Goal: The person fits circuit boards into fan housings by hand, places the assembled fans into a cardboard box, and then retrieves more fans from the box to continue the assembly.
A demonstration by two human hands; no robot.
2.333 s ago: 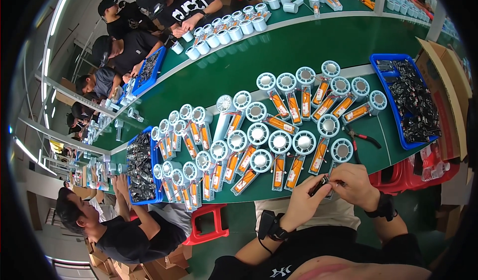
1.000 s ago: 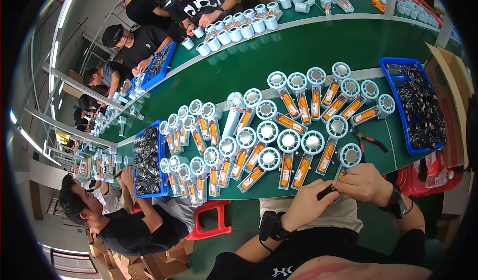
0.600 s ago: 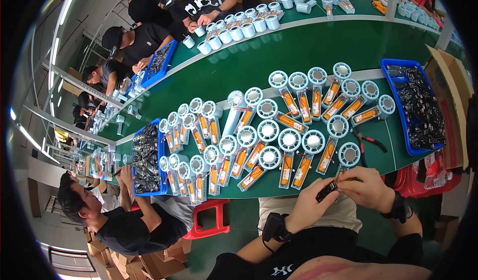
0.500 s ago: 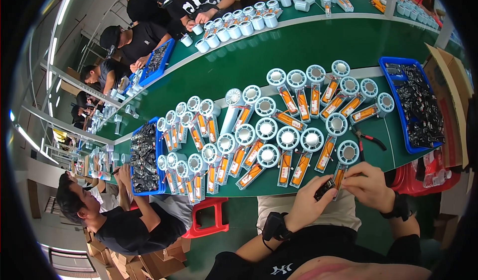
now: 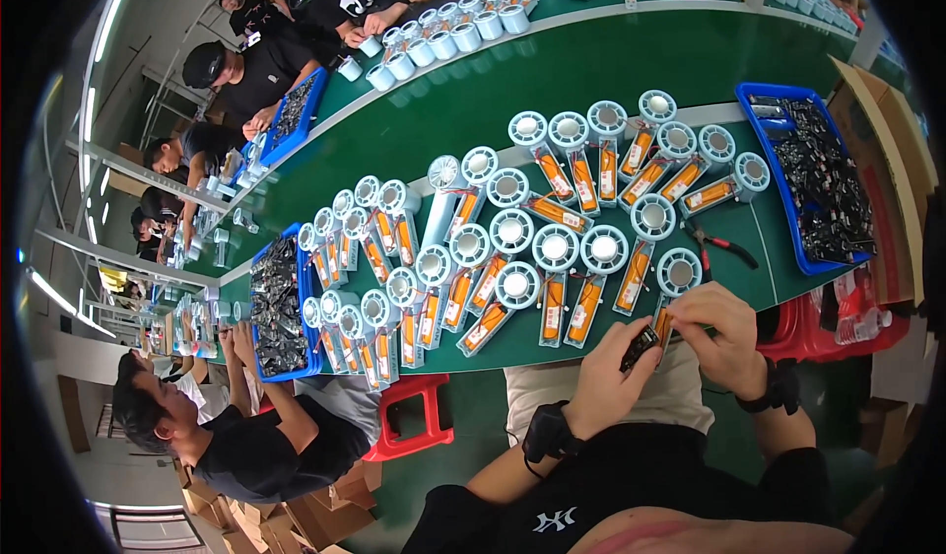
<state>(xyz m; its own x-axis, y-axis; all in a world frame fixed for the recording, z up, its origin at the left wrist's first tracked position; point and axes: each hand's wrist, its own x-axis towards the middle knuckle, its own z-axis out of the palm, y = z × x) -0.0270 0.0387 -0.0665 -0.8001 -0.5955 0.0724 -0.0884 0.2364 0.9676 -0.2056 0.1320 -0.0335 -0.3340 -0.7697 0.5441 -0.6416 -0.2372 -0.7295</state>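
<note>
At the table's near edge lies a light-blue fan-like housing [image 5: 680, 271] with a round head and an open handle, an orange battery [image 5: 663, 319] inside. My left hand [image 5: 613, 375] is closed beside that handle, a small black circuit board [image 5: 641, 345] between its thumb and fingers. My right hand [image 5: 726, 335] is pinched at the other side of the handle, just below the round head. What its fingertips hold, perhaps a thin wire, is too small to tell. Many similar housings [image 5: 554, 246] with orange batteries lie in rows across the green table [image 5: 434, 125].
Red-handled pliers [image 5: 727, 246] lie right of the housings. A blue tray [image 5: 806, 258] of black parts stands at the right beside a cardboard box [image 5: 882, 150]. Another blue tray [image 5: 313, 362] is at the left, near a seated co-worker [image 5: 266, 446]. A red stool [image 5: 414, 421] stands below.
The view has shifted a little, so the table's things appear further left and up. My right fingers have moved slightly up along the handle. The left hand keeps its hold.
</note>
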